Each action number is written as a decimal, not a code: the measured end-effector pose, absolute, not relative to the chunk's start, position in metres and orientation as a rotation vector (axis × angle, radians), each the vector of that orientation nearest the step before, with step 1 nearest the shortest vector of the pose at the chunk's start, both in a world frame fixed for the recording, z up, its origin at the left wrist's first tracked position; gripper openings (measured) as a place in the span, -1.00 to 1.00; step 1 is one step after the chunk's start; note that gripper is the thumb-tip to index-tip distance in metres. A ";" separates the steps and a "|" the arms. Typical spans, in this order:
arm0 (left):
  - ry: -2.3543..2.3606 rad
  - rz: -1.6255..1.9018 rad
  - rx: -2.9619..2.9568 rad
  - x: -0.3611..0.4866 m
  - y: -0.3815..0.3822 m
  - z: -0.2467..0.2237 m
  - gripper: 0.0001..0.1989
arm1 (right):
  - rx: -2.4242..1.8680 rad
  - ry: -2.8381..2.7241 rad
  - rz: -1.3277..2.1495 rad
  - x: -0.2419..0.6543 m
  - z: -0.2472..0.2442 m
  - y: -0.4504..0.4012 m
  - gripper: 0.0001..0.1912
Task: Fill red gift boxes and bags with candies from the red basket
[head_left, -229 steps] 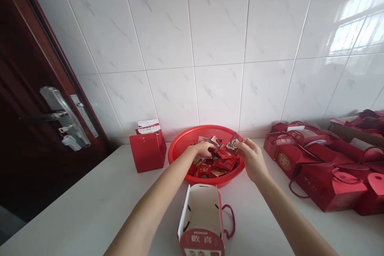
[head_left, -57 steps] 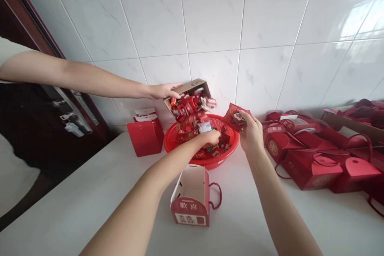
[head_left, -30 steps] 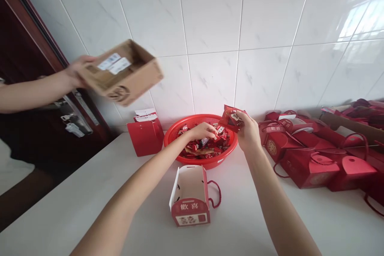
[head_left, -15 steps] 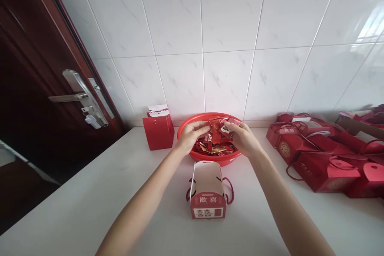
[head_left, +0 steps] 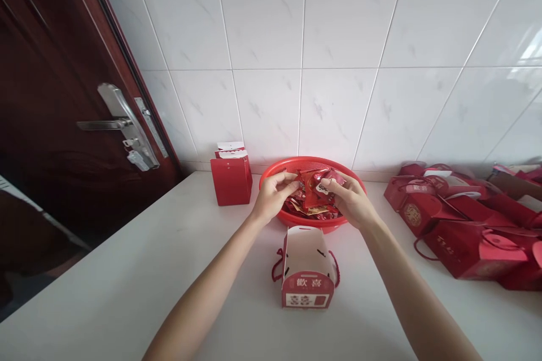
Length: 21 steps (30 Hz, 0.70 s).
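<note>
A round red plastic basket stands by the wall with red wrapped packets inside. Over its left side, my left hand pinches a small red packet between thumb and fingers. My right hand, over the right side, grips a red packet with a white label. Between the hands another orange-red packet shows; which hand touches it is unclear. In front of the basket sits an open red and white box, with a dark red cord loop on each side.
A red upright carton stands left of the basket against the tiled wall. Many closed red boxes with cord handles are grouped at the right on the white table. A dark wooden door is at the left.
The view has shifted, so the table's things appear slightly further right. Both hands remain over the basket, with the packets still in their fingers.
</note>
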<state>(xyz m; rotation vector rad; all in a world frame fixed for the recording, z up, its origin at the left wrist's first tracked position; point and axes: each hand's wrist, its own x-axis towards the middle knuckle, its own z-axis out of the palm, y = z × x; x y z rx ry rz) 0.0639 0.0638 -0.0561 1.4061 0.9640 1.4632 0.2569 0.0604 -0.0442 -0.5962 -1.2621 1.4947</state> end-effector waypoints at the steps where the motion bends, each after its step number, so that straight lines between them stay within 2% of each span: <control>1: 0.948 1.450 1.401 0.063 0.062 -0.055 -0.65 | -0.604 -1.261 1.504 0.257 -0.043 0.059 -0.75; 5: 0.904 1.449 1.409 0.061 0.057 -0.048 -0.64 | -0.604 -1.305 1.530 0.257 -0.039 0.054 -0.78; 10: 0.852 1.371 1.569 0.059 0.048 -0.035 -0.78 | -0.586 -1.380 1.506 0.260 -0.032 0.047 -0.77; 14: 0.921 1.195 1.766 0.048 0.031 -0.018 -0.82 | -0.603 -1.370 1.378 0.267 -0.020 0.037 -0.78; 18: 0.948 0.925 2.078 0.040 0.008 -0.004 -0.70 | -0.625 -1.376 1.279 0.273 -0.009 0.028 -0.82; 21: 0.898 0.760 2.262 0.042 -0.004 -0.003 -0.77 | -0.652 -1.448 1.254 0.275 -0.008 0.024 -0.83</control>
